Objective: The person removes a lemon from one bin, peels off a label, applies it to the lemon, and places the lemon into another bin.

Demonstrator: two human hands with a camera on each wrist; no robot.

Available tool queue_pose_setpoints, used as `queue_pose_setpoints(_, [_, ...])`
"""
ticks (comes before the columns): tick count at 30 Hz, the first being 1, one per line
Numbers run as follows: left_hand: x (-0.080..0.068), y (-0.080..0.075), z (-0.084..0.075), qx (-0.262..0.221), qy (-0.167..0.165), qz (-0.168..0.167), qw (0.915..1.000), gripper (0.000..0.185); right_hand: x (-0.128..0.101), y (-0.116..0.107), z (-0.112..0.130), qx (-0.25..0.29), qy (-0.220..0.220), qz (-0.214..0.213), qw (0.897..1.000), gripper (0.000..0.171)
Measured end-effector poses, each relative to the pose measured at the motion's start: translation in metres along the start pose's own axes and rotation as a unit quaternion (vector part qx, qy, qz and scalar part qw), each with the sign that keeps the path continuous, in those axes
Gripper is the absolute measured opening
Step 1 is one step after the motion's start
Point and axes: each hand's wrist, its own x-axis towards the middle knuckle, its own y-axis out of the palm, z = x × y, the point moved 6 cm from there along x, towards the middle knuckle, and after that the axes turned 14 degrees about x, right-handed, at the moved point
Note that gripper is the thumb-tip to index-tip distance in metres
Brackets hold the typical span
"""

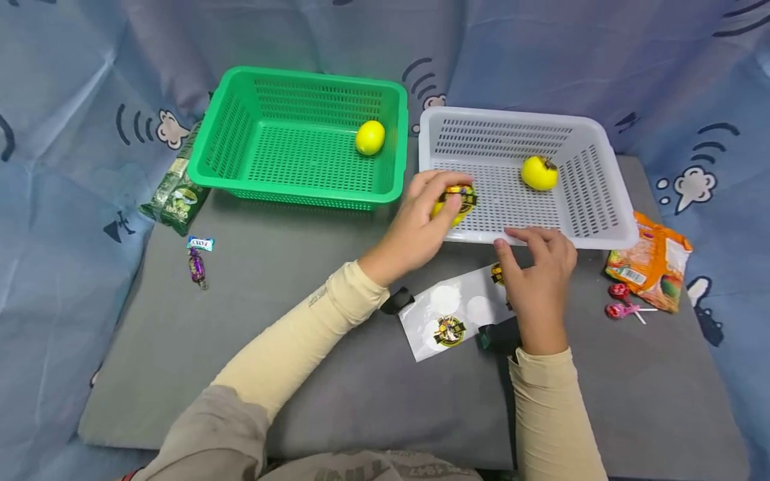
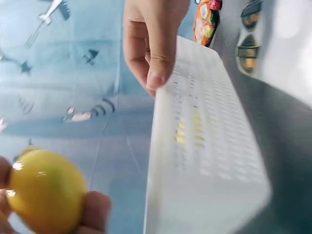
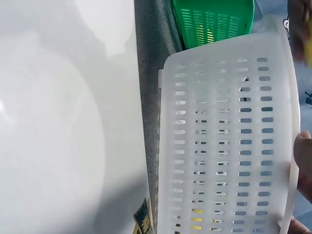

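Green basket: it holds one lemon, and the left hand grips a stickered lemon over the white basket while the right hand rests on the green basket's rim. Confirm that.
Not quite. The head view shows the right hand resting on the rim of the white basket, not the green basket. The rest holds: one lemon lies in the green basket, and the left hand grips the stickered lemon over the white one.

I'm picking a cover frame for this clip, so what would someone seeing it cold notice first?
Probably the left hand gripping a yellow lemon with a dark round sticker over the near rim of the white slotted plastic basket. Then the bright green plastic basket at back left, holding one bare yellow lemon. The right hand rests on a white sticker sheet.
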Motion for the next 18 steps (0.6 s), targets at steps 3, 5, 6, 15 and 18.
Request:
queue_pose_setpoints(3, [0.029,0.023,0.002,0.09,-0.054,0.054,0.993,0.035,0.001,0.006,0.001,0.001,-0.002,0.006,1.0,0.032])
queue_pose_setpoints(5, [0.043,0.038,0.009,0.166,-0.082,0.09,0.9787,0.036,0.002,0.009,0.002,0.002,-0.001,0.012,1.0,0.031])
queue_pose_setpoints(6, [0.049,0.044,0.013,0.201,-0.091,0.103,0.97,0.036,0.003,0.011,0.002,0.001,0.002,0.016,1.0,0.032])
queue_pose_setpoints(15, [0.047,0.048,0.027,0.29,-0.092,0.137,0.9426,0.055,0.004,0.02,0.004,-0.007,0.008,0.035,0.999,0.032])
queue_pose_setpoints(18, [0.024,0.023,0.022,0.21,-0.045,0.058,0.9749,0.037,0.004,0.02,0.004,-0.003,0.009,0.039,0.999,0.032])
